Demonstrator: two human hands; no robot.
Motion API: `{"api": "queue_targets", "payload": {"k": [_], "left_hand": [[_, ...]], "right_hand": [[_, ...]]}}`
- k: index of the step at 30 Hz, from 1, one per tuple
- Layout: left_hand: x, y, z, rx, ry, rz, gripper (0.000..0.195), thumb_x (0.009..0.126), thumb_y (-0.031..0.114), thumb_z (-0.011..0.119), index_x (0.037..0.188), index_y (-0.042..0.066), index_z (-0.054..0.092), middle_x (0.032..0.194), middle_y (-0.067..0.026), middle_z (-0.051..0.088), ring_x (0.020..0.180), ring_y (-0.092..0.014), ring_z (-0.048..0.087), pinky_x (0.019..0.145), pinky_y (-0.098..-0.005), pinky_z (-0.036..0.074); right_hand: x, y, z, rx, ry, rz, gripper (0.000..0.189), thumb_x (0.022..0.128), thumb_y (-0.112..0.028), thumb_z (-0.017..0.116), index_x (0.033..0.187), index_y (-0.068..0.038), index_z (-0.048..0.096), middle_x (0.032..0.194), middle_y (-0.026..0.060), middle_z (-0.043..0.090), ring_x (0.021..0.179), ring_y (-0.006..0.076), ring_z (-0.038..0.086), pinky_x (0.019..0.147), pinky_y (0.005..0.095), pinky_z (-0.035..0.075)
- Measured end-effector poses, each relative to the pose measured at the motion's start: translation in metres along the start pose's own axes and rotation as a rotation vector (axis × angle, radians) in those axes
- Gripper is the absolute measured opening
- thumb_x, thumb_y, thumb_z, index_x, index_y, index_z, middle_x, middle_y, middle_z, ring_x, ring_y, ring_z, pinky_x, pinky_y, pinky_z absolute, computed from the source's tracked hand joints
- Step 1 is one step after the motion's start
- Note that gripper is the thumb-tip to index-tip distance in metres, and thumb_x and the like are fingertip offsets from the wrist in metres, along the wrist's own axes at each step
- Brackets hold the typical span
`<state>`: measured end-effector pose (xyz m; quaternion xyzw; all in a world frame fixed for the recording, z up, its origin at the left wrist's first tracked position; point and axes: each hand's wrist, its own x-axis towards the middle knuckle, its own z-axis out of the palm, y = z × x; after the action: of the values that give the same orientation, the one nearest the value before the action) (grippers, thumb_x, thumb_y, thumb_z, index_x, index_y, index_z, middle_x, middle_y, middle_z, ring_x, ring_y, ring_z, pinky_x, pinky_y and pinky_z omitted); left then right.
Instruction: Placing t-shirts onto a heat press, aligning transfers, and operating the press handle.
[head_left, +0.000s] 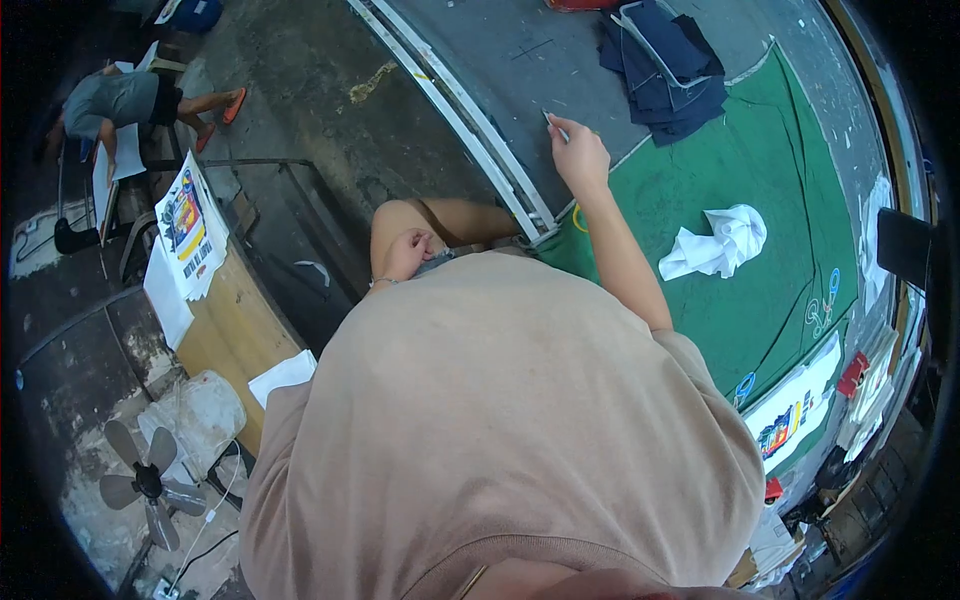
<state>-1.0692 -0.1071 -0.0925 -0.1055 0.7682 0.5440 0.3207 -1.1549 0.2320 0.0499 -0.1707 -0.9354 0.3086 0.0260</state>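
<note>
My left hand (409, 253), a bracelet at its wrist, rests on my thigh with curled fingers and no visible object in it. My right hand (580, 154) is raised over the grey work surface (517, 82) beside a metal rail, pinching a small thin object (551, 120) between thumb and fingertips; its kind cannot be made out. Beyond it and to the right lies a pile of navy fabric pieces (667, 82) with a light-edged loop on top. A crumpled white cloth (716, 241) lies on the green cloth (780, 180), to the right of my right forearm.
Blue-handled scissors (832, 289) and another blue-handled tool (744, 388) lie on the green cloth near printed sheets (795, 412). The double metal rail (465, 112) edges the surface. At left are a wooden bench (225, 322) with printed papers, a fan (148, 482) and a bending person (124, 101).
</note>
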Motion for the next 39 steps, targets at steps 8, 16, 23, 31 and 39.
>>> {"api": "queue_targets", "payload": {"k": [8,16,23,31,39], "left_hand": [[0.003,0.013,0.003,0.044,0.001,-0.033,0.021,0.093,0.014,0.048,0.098,-0.004,0.057,0.072,-0.0069,0.060,0.062,-0.012,0.057,0.058,-0.0237,0.046],[0.005,0.020,0.006,0.105,0.002,-0.010,0.023,0.092,0.018,0.049,0.098,-0.003,0.057,0.073,-0.0072,0.061,0.062,-0.012,0.059,0.059,-0.0240,0.047],[0.008,0.015,0.005,0.107,0.011,-0.009,0.023,0.092,0.018,0.049,0.096,-0.003,0.057,0.071,-0.0071,0.061,0.061,-0.013,0.059,0.058,-0.0244,0.047],[0.009,0.018,0.008,0.076,0.016,-0.008,0.022,0.092,0.018,0.049,0.095,-0.003,0.057,0.070,-0.0072,0.060,0.059,-0.012,0.058,0.056,-0.0243,0.047],[0.008,0.017,0.011,0.050,0.030,-0.004,0.022,0.092,0.018,0.049,0.094,-0.003,0.057,0.069,-0.0069,0.060,0.057,-0.012,0.057,0.055,-0.0240,0.046]], "right_hand": [[0.003,-0.002,0.002,0.022,-0.013,0.062,0.023,0.086,-0.028,0.054,0.102,-0.017,0.067,0.086,0.0151,0.066,0.082,0.0336,0.063,0.072,0.0415,0.049],[0.006,-0.001,0.004,0.027,-0.008,0.080,0.023,0.085,-0.029,0.055,0.101,-0.017,0.067,0.086,0.0155,0.066,0.083,0.0330,0.063,0.073,0.0414,0.049],[0.007,-0.002,0.008,0.017,0.006,0.067,0.021,0.086,-0.028,0.054,0.100,-0.016,0.064,0.083,0.0153,0.066,0.080,0.0346,0.063,0.070,0.0437,0.049],[0.010,-0.001,0.010,0.032,0.000,0.063,0.020,0.085,-0.027,0.054,0.099,-0.014,0.062,0.081,0.0160,0.066,0.079,0.0350,0.063,0.069,0.0448,0.048],[0.009,-0.005,0.011,0.136,0.000,0.142,0.024,0.085,-0.027,0.054,0.106,-0.017,0.059,0.083,0.0181,0.065,0.081,0.0367,0.062,0.072,0.0443,0.048]]}}
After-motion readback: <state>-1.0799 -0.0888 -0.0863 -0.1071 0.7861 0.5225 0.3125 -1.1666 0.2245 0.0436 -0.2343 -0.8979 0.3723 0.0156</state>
